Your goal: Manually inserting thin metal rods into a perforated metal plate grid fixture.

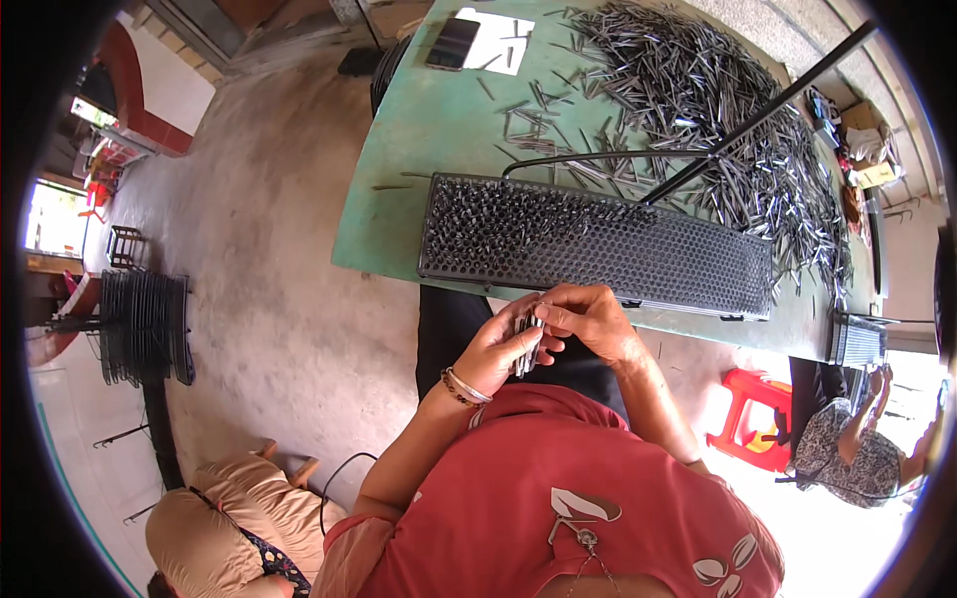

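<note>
In front of my chest, my left hand [490, 351] is wrapped round a small bundle of slim metal sticks [525, 351], silver and dark, held roughly upright. My right hand [598, 324] meets it from the right, thumb and forefinger pinched at the bundle's upper end. Just beyond both hands, a long black rack [688, 261] full of round holes lies along the near table edge. Many short dark sticks [498, 214] stand in its left part and along its far side; holes show bare at the right.
A large heap of similar sticks [698, 90] covers the green table's [389, 224] far right. A phone [452, 44] and white paper [488, 55] lie far left. A black lamp-like arm [768, 112] crosses above. People sit lower left and right, near a red stool [750, 421]; stacked racks [145, 324] stand left.
</note>
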